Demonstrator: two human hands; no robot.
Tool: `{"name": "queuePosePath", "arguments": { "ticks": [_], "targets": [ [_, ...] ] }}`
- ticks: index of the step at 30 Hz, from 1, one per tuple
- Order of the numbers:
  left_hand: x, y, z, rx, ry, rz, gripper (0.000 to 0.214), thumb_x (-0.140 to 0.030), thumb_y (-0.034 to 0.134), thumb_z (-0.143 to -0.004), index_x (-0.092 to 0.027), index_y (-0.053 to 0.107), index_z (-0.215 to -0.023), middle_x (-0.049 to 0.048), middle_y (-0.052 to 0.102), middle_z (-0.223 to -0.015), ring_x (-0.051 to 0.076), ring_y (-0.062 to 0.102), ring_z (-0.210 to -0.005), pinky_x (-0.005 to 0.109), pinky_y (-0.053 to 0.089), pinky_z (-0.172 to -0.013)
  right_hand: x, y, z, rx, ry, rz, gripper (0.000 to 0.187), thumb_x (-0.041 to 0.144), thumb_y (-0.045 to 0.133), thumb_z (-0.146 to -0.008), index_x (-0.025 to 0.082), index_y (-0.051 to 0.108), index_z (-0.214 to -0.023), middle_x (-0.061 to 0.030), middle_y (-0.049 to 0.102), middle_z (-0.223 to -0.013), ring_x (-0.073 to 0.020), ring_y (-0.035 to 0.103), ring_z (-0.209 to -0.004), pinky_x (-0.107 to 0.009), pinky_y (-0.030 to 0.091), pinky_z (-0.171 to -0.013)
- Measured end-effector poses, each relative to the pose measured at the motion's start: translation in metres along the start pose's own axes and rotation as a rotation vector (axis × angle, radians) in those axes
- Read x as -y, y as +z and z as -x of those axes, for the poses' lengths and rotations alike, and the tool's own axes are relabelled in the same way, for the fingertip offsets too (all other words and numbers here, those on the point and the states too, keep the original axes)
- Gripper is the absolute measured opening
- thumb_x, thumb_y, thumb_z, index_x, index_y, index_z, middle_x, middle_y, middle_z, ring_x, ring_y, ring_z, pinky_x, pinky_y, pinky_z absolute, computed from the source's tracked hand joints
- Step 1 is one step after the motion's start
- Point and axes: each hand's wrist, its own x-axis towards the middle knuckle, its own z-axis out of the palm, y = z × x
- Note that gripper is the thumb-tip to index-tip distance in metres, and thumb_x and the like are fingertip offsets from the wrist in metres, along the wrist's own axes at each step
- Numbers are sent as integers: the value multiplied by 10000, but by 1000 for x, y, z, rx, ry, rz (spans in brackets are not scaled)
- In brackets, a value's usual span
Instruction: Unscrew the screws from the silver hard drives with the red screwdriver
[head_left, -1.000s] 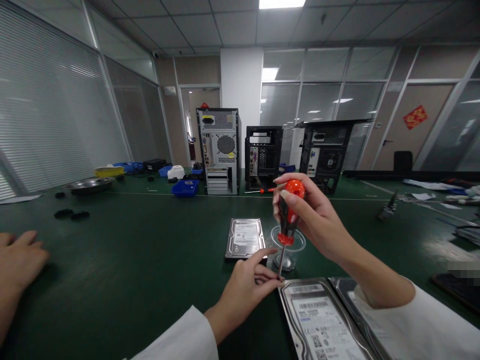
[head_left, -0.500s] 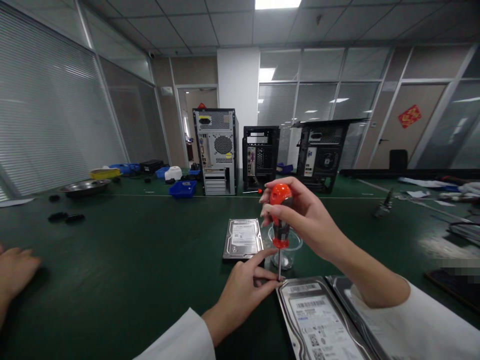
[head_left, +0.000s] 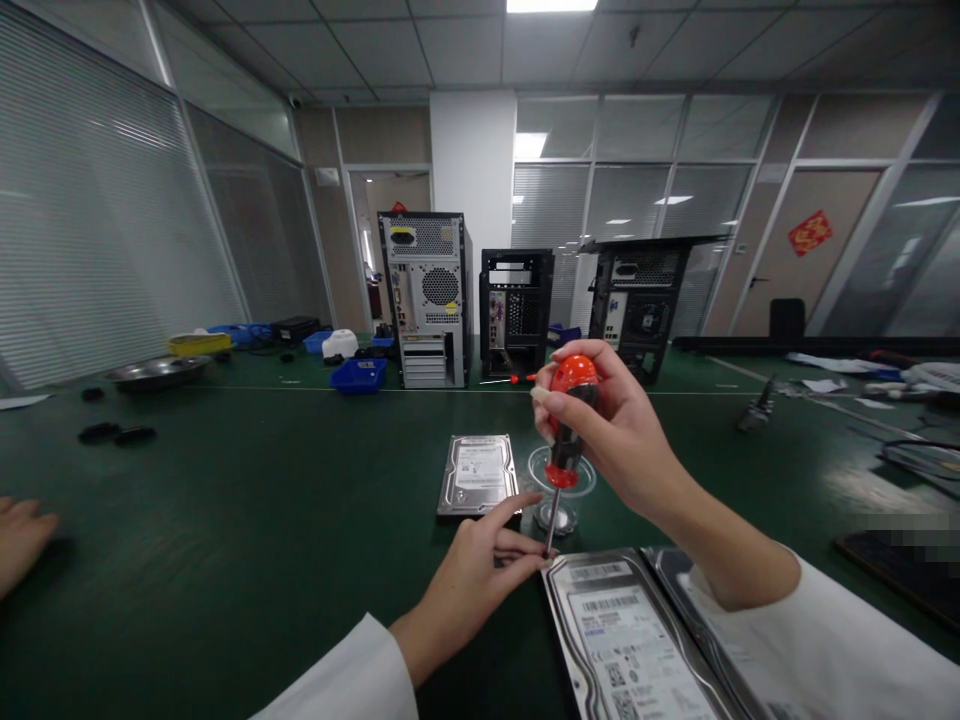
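My right hand (head_left: 611,425) is closed around the red and black handle of a screwdriver (head_left: 566,450), whose shaft tilts slightly, tip down at the upper left corner of a silver hard drive (head_left: 637,630). There the thumb and fingertips of my left hand (head_left: 469,580) pinch together beside the tip, with the index finger stretched out above; what they hold is too small to make out. A second hard drive (head_left: 679,575) lies against the first, partly under my right sleeve. Behind my hands are a clear plastic cup (head_left: 538,488) and another hard drive (head_left: 478,478).
Three computer cases (head_left: 427,300) stand at the back of the green table (head_left: 262,520), near a thin red-handled screwdriver (head_left: 514,380) and a blue tray (head_left: 358,376). A metal dish (head_left: 161,373) sits far left. Another person's hand (head_left: 22,540) rests at the left edge.
The screwdriver handle has tipped a little to the right, so the shaft now leans. My left fingers stay by its tip. The whole view has shifted slightly.
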Motion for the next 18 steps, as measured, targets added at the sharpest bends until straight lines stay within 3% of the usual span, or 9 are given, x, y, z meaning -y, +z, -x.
{"name": "queuePosePath", "arguments": {
  "ticks": [13,18],
  "targets": [
    [2,3,-3,-26,-13,69,477,-129,688,-726,-141,549,-1182,60,735,-834,191,698,-795,270,529,-757,-1,4,0,-37,-26,16,305,203,680,-783,242,463,-993,37,543,-815,-68,513,-599,-195,430,-541],
    [-4,3,-4,-75,-69,-39,451,-189,733,-697,-171,586,-1124,38,741,-802,192,682,-714,216,444,-578,-1,5,1,-30,-49,19,293,192,672,-789,242,466,-992,35,543,-825,-69,508,-605,-203,426,-553]
  ]
}}
